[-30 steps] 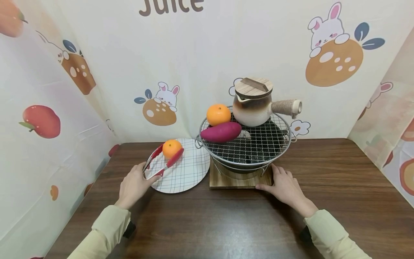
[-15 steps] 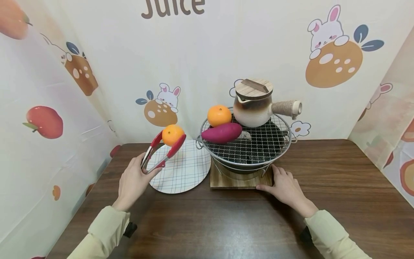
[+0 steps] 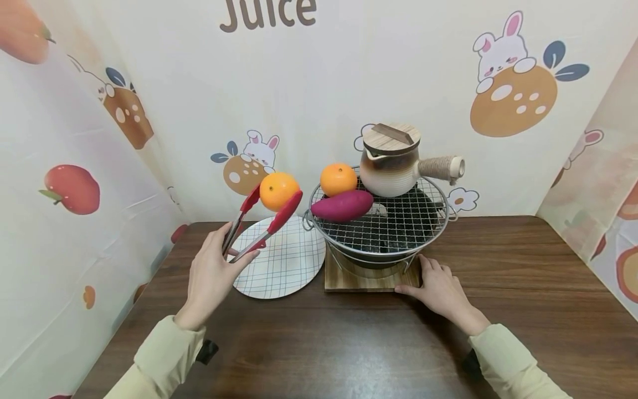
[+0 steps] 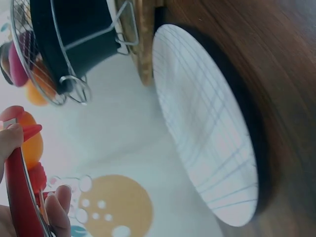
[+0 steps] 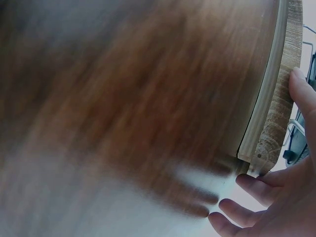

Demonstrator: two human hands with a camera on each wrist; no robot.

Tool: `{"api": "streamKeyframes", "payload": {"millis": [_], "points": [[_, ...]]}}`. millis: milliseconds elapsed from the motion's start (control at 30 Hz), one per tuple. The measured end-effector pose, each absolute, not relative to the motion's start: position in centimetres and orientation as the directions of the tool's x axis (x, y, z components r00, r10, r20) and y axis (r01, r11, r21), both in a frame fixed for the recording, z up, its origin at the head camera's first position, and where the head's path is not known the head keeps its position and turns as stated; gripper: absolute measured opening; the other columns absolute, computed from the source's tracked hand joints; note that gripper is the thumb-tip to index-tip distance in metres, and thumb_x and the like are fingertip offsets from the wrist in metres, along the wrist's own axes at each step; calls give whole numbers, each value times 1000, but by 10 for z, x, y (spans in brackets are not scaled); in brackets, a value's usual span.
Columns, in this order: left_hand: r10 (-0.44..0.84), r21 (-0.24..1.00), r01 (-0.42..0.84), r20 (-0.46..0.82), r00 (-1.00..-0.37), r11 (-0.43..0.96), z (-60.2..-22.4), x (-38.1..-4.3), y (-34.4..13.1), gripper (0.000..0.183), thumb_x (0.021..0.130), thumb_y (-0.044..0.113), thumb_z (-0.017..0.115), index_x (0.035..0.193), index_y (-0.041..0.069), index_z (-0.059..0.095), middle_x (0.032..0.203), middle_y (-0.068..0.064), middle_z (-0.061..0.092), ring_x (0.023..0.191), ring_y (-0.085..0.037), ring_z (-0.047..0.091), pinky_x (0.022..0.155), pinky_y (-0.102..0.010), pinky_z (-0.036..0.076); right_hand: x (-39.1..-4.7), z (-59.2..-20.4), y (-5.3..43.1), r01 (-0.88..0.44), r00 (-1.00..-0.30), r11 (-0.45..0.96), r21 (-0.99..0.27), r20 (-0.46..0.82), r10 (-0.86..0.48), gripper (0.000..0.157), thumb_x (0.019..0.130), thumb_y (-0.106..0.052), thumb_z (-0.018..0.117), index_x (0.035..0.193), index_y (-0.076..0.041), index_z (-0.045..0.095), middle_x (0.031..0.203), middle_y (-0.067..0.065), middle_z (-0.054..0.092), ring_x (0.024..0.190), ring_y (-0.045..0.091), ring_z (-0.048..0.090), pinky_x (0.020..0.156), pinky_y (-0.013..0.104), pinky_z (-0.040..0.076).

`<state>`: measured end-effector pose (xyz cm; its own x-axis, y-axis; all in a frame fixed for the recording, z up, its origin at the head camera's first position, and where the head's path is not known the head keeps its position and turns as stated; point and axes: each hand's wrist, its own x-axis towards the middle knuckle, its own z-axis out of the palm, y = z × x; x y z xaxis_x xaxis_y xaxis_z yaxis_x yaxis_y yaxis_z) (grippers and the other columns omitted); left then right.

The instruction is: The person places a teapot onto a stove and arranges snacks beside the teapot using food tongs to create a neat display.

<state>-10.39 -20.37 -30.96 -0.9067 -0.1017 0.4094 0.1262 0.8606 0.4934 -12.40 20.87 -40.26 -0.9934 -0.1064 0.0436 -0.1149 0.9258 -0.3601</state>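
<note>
In the head view my left hand [image 3: 211, 277] grips red-tipped metal tongs [image 3: 287, 211], whose tips clasp an orange [image 3: 279, 192] high over a white checked plate [image 3: 281, 266]. The left wrist view shows the red tongs [image 4: 24, 192] close up, partly covering that orange. At the corner of a wooden board [image 3: 364, 281] is my right hand [image 3: 441, 288], thumb on the front edge and fingers along the right side. A round grill [image 3: 404, 224] stands on this board. Its wire mesh bears a second orange [image 3: 339, 179], a purple sweet potato [image 3: 343, 205] and a lidded teapot [image 3: 389, 172].
The teapot's twine-wrapped handle [image 3: 438, 165] juts out past the grill's right rim. Wire loops stick out at both sides of the grill. Right behind the brown table [image 3: 339, 343] hangs a printed cloth [image 3: 319, 100], which also closes off the left and right.
My left hand has lifted the orange off the plate with the tongs and carried it up and slightly right, towards the grill. The right hand has stayed at the board.
</note>
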Motion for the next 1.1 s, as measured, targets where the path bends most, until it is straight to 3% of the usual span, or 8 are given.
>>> {"api": "streamKeyframes", "payload": {"millis": [333,1100], "points": [[-29,469,236,490,-871,851,-296,-94,-185,77,74,31,83,139,9,49,113,-7,61,83,-16,63,62,-31,46,-123,-403,208,-117,-993,922,-369,46,-108,106,75,-66,67,140,11,37,135,34,48,114,58,47,85,67,42],[253,271,441,523,-814,856,-268,-77,-130,78,70,45,83,137,19,51,122,4,62,80,-4,58,60,-24,47,-123,-403,210,-116,-993,924,-364,45,-107,105,75,-66,67,140,11,37,135,34,49,114,58,48,86,68,41]]}}
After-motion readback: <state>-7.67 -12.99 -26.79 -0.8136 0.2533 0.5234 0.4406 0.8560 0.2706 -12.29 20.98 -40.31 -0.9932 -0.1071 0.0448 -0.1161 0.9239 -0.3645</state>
